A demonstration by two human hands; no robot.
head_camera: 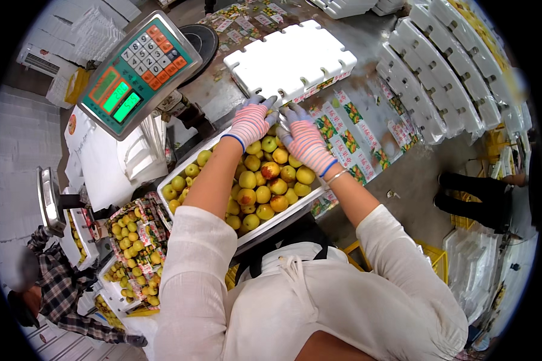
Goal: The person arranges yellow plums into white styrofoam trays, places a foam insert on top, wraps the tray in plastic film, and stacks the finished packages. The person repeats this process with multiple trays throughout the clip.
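Observation:
A white foam box (248,237) full of yellow-green jujube-like fruit (263,194), some with red-brown patches, lies before me. My left hand (252,121), in a pink-striped glove with grey fingers, reaches over the box's far end, fingers spread. Beside it my right hand (303,137), in a matching glove, rests over the fruit near the far right corner, fingers apart. Neither hand shows anything held, though the fruit under the palms is hidden. Just past my fingertips stands a second white foam box (293,58), its notched top facing up.
A weighing scale display (140,74) rises at the upper left. Printed labels (350,135) cover the metal table (366,72) on the right. Stacked foam boxes (442,67) stand beyond. White sheets (108,158) lie left. A co-worker (63,293) in plaid is lower left; another person (483,201) stands right.

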